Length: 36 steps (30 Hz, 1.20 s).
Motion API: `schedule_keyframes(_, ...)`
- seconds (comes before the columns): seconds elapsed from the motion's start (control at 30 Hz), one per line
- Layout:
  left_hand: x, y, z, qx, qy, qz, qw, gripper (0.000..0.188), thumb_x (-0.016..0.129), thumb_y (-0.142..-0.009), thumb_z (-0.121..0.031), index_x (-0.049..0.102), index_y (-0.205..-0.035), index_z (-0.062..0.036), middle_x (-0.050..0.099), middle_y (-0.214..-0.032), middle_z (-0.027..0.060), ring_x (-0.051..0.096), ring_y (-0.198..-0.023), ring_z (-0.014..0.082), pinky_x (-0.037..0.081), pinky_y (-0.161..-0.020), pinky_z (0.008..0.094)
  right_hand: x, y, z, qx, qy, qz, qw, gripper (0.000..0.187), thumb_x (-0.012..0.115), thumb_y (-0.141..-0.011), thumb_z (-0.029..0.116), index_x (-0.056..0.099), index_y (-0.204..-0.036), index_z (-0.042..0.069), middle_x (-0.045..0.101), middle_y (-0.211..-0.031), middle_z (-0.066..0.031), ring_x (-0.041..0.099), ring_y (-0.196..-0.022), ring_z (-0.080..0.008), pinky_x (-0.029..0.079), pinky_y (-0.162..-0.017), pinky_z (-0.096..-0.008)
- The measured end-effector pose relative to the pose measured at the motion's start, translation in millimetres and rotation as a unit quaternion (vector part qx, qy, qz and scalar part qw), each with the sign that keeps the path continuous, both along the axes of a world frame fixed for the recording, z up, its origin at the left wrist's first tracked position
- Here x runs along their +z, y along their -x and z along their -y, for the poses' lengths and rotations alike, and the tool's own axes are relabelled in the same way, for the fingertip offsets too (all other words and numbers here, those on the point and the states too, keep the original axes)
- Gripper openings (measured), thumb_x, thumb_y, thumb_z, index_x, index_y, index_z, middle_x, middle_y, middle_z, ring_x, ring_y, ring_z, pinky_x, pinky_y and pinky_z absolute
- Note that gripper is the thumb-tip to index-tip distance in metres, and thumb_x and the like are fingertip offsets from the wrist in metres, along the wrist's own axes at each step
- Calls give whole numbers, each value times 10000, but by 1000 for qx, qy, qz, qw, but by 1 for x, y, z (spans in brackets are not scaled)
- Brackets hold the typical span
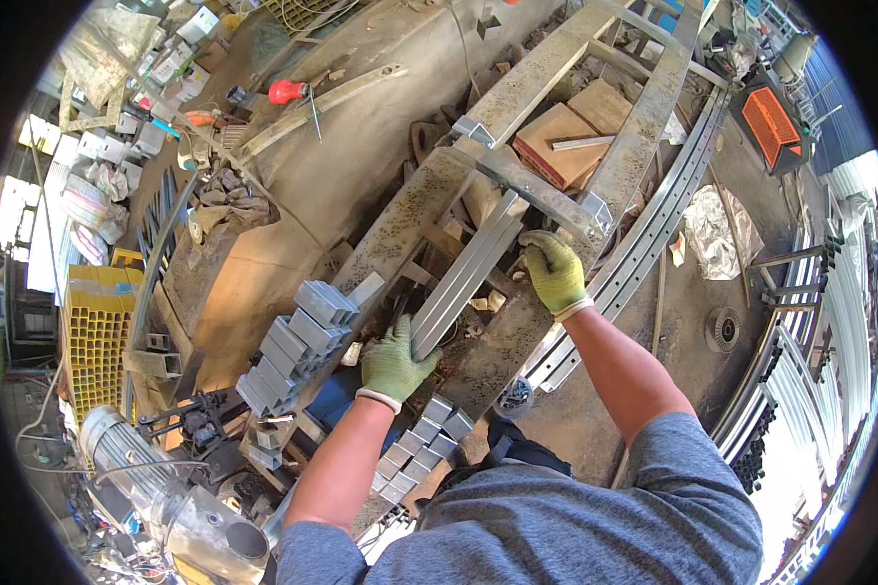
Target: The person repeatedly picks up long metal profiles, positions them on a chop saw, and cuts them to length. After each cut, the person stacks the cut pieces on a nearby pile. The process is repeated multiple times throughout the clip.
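Speckled beams (412, 216) edge the gap. Over it, your left hand (396, 365) grips silver bars (466, 281) by their near ends; your right hand (554, 275) curls near their far ends, hold unclear. Brown boxes (548, 144) crowd the opening beyond.

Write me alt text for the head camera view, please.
A person's green-gloved left hand grips the near end of slim grey metal bars over a speckled metal frame, while the gloved right hand is beside their far end. Stacks of short metal pieces lie near the left hand.
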State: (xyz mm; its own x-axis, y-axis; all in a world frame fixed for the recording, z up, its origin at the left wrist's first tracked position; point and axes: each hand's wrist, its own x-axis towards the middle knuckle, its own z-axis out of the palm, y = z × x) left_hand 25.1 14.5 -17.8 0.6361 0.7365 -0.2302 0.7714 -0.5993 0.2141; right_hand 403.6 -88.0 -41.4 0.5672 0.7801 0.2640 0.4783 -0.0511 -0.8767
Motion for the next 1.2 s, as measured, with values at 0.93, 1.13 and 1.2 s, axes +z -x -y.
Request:
schedule_keyframes(0.93,-4,-70,-99,54,463,132,875,776,1168,-910,-274,838,-1557,0,926,-1374,112,828,-1235,208,658,-1121,405,3,3,-7,-35,1,108,994,366,788,-1130,49,862,-1487,62,853,-1558,-226,845,-1400,-445,668,-1189,-477)
schedule_keyframes(1.13,-15,-63,-102,41,487,157,858,806,1113,-982,-404,807,-1600,12,914,-1416,142,819,-1283,230,640,-1155,416,-5,2,-7,-40,21,88,995,390,800,-1109,99,868,-1491,136,825,-1626,-190,815,-1422,-473,675,-1199,-529)
schedule_keyframes(1.2,-17,-52,-98,50,475,173,862,819,1085,-1012,-448,793,-1621,15,903,-1450,152,810,-1314,241,627,-1177,416,-7,1,-7,-47,14,99,994,391,803,-1107,92,868,-1490,135,826,-1622,-191,815,-1426,-468,674,-1204,-524)
